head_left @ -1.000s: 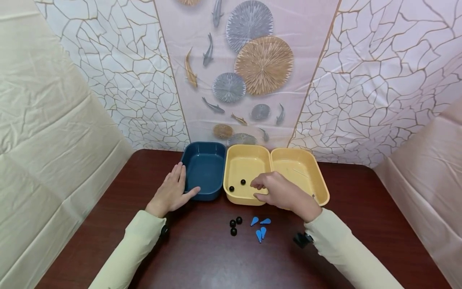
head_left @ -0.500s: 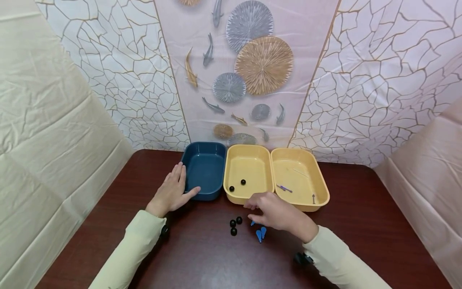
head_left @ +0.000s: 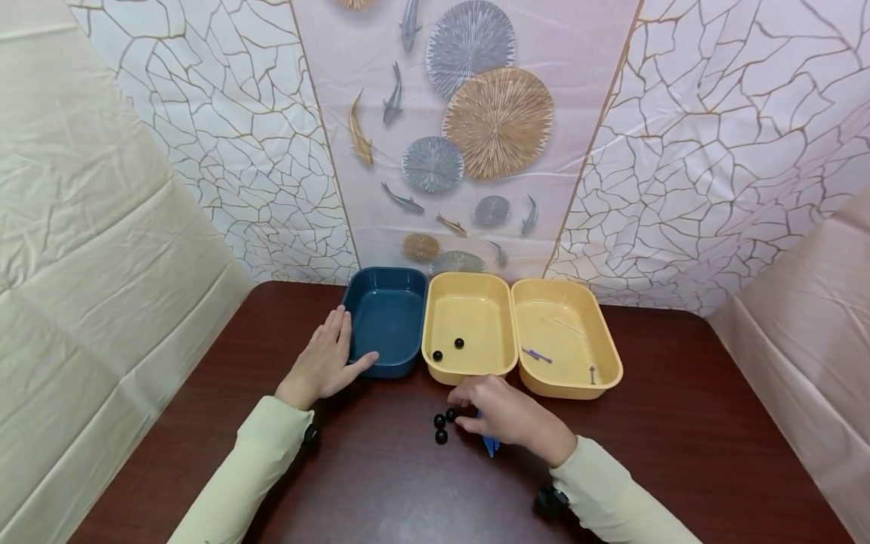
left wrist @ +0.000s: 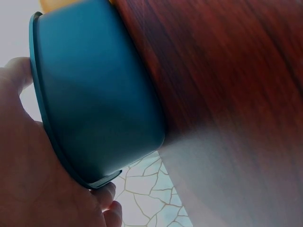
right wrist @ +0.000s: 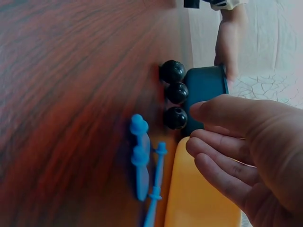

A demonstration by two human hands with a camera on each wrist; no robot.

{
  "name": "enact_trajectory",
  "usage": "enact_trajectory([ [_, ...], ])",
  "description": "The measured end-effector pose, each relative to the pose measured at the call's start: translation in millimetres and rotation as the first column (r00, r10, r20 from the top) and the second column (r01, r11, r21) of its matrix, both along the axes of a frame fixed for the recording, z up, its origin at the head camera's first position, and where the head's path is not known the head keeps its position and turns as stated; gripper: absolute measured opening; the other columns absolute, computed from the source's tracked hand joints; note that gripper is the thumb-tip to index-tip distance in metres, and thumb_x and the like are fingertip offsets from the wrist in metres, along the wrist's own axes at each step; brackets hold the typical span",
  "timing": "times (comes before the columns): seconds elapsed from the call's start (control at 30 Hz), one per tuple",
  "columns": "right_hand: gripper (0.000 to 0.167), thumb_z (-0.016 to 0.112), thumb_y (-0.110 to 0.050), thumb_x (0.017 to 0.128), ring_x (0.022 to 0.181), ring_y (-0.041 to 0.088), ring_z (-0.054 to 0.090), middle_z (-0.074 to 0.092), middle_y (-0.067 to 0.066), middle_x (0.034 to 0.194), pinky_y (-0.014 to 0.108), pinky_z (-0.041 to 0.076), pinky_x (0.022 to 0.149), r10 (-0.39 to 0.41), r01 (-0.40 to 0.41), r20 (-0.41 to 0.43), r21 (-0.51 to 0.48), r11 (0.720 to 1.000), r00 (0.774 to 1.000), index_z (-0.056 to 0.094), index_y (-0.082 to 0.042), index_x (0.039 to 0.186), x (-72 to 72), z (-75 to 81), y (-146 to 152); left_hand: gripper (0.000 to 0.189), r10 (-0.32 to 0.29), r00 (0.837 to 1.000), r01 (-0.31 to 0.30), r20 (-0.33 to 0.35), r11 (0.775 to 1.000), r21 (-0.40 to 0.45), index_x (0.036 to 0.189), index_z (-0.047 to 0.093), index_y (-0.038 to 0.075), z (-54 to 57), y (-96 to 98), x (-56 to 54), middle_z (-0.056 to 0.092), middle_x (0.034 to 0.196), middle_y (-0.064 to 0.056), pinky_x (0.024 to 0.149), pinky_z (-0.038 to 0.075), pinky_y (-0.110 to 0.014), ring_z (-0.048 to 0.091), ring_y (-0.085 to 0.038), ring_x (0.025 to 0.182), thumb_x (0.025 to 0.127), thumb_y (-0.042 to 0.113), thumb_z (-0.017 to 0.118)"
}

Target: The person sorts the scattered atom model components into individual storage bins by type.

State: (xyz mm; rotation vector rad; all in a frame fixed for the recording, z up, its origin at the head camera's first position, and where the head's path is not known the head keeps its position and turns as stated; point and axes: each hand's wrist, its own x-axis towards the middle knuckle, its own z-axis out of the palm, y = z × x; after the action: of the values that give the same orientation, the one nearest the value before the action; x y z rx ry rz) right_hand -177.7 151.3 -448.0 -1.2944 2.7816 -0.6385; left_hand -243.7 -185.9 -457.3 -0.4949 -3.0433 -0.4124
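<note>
Yellow middle tray [head_left: 470,311] with two black beads [head_left: 459,343], blue tray [head_left: 387,321] alongside

The left hand [left wrist: 33,170] filled the lower left, its palm lying along the rim [left wrist: 40,92] of a blue tray [left wrist: 99,90]. The thumb [left wrist: 20,73] met the rim higher up, and two fingertips [left wrist: 113,217] showed below the rim's lower corner. With the camera's angle, the tray appeared sideways, its smooth outer wall toward the lens, brighter blue near the top and darker lower down. Its base bordered a red-brown table [left wrist: 232,85] with dark grain lines and a pale sheen across the lower part. Something yellow [left wrist: 54,4] peeped out beyond the tray's upper end. At the bottom, a white backdrop [left wrist: 154,194] carried thin, brownish crack lines.
</note>
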Motion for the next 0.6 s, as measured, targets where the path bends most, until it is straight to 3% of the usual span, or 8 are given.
enact_trajectory([
  [0.37,0.02,0.082,-0.008,0.09,0.099,0.013,0.073,0.078,0.004,0.106,0.027,0.062,0.084,-0.005,0.004,0.015,0.027,1.0,1.0,0.079,-0.007,0.11,-5.8,-12.0,-8.7,0.103,0.005,1.0,-0.005,0.006,1.0,-0.001,0.165,0.014,-0.01,-0.4,0.4,0.6,0.011,0.176,-0.028,0.131,0.021,-0.062,0.014,-0.047,0.163,0.102,0.062,0.052],
  [0.6,0.019,0.083,-0.006,0.089,0.096,0.012,0.073,0.079,0.003,0.103,0.026,0.062,0.081,-0.006,0.007,-0.016,0.04,0.999,1.0,0.079,-0.006,0.107,-5.6,-13.5,-11.4,0.103,0.006,1.0,-0.006,0.006,1.0,0.004,0.165,0.014,-0.011,1.2,-0.1,1.4,0.011,0.175,-0.028,0.132,0.02,-0.061,0.013,-0.047,0.164,0.102,0.061,0.053],
])
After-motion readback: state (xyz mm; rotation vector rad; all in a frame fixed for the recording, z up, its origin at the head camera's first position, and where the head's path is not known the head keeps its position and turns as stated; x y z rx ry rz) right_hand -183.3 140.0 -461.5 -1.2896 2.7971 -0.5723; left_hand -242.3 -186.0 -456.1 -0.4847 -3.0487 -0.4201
